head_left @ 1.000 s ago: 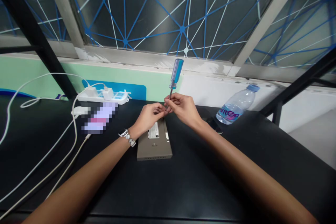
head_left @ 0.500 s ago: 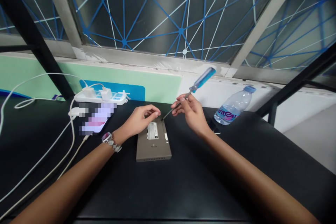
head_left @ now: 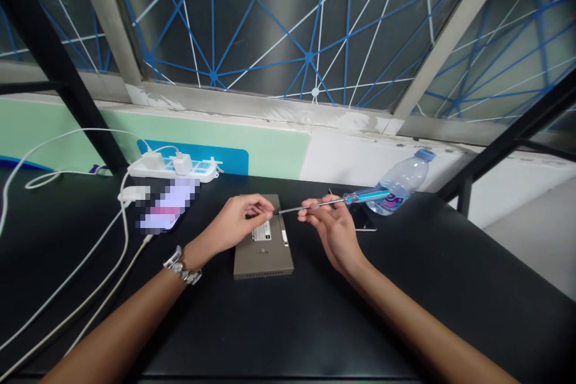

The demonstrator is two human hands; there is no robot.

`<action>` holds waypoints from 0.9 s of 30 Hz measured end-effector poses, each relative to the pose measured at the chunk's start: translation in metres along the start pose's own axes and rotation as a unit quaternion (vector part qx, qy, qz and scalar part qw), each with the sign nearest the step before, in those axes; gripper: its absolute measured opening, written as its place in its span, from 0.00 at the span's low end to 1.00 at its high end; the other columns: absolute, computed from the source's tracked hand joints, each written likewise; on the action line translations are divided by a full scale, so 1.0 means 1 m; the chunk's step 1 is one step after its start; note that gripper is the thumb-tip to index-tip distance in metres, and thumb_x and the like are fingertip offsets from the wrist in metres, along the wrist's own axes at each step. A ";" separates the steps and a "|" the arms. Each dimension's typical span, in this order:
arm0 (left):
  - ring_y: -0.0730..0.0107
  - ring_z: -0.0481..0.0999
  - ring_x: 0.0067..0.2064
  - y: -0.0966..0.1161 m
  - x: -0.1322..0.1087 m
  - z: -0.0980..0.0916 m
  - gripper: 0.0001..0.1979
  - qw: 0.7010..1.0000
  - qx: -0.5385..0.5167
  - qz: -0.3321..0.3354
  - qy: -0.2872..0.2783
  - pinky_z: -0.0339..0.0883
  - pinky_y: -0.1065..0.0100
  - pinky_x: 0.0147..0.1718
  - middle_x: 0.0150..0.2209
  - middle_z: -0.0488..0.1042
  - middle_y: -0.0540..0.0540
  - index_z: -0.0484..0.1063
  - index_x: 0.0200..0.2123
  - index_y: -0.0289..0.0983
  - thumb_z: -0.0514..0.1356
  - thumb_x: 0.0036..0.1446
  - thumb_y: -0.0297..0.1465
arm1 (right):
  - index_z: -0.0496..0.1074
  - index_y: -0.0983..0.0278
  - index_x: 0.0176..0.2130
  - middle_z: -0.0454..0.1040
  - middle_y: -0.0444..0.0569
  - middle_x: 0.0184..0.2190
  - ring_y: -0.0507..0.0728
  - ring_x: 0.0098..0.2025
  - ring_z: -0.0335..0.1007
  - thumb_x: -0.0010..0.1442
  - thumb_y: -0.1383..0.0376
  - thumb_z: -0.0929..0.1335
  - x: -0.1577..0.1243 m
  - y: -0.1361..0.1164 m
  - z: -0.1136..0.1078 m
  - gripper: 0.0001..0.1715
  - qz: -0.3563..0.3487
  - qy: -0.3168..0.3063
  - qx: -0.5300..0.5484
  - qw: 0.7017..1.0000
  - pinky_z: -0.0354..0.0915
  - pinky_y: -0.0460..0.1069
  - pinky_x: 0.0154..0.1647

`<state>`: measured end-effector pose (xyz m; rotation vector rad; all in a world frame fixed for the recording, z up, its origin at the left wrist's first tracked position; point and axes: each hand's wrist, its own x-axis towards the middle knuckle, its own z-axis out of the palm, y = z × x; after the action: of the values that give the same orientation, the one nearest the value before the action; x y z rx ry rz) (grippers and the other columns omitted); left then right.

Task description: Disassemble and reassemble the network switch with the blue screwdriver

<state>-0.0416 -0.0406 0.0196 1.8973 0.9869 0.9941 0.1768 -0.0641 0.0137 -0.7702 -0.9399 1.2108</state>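
Observation:
My right hand [head_left: 335, 225] is closed around the shaft of a screwdriver [head_left: 366, 194] with a clear and blue handle. The screwdriver lies nearly level, its tip pointing left at my left hand's fingertips. My left hand [head_left: 240, 220] is pinched, thumb against fingers, right at that tip. Something small and dark shows there, too small to name. Beneath both sits a flat grey-brown metal box [head_left: 252, 259] with a white label [head_left: 261, 231], a slot and a row of vent holes along its near edge. My left hand hides part of the box's far left side.
A water bottle [head_left: 398, 183] leans at the back right, with a dark phone-like slab [head_left: 365, 225] beside it. To the left are a phone [head_left: 168, 210], a white power strip [head_left: 204, 171] with plugs, and several white cables [head_left: 96, 264]. The wall and window close off the back.
The screwdriver has swung from steeply tilted, tip on the box, to nearly level. Its tip has come up to my left fingertips, and my right hand has lowered slightly.

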 end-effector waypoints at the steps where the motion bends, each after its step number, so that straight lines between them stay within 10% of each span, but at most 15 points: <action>1: 0.67 0.79 0.38 -0.001 0.000 0.001 0.06 1.000 -0.013 -0.004 0.004 0.72 0.65 0.41 0.36 0.80 0.44 0.77 0.36 0.36 0.62 0.58 0.33 | 0.60 0.58 0.37 0.80 0.44 0.33 0.55 0.31 0.77 0.53 0.68 0.75 0.000 0.001 0.000 0.21 0.003 0.003 0.008 1.000 0.71 0.53 0.40; 14: 0.67 0.79 0.39 -0.012 0.000 0.012 0.06 0.994 -0.013 0.038 0.098 0.72 0.64 0.42 0.37 0.80 0.45 0.77 0.37 0.38 0.63 0.60 0.34 | 0.64 0.59 0.34 0.80 0.47 0.33 0.57 0.35 0.78 0.48 0.70 0.76 -0.001 0.008 0.000 0.20 0.076 0.054 0.102 0.990 0.72 0.55 0.44; 27: 0.69 0.76 0.38 0.002 -0.002 0.008 0.08 0.988 0.082 0.117 0.060 0.70 0.66 0.38 0.40 0.75 0.43 0.74 0.43 0.38 0.56 0.65 0.31 | 0.64 0.59 0.33 0.80 0.47 0.32 0.56 0.34 0.78 0.48 0.73 0.76 -0.003 0.005 -0.001 0.19 0.119 0.062 0.132 0.982 0.73 0.54 0.46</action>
<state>-0.0350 -0.0452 0.0172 2.1472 0.9534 1.2080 0.1747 -0.0656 0.0082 -0.7489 -0.5790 1.4451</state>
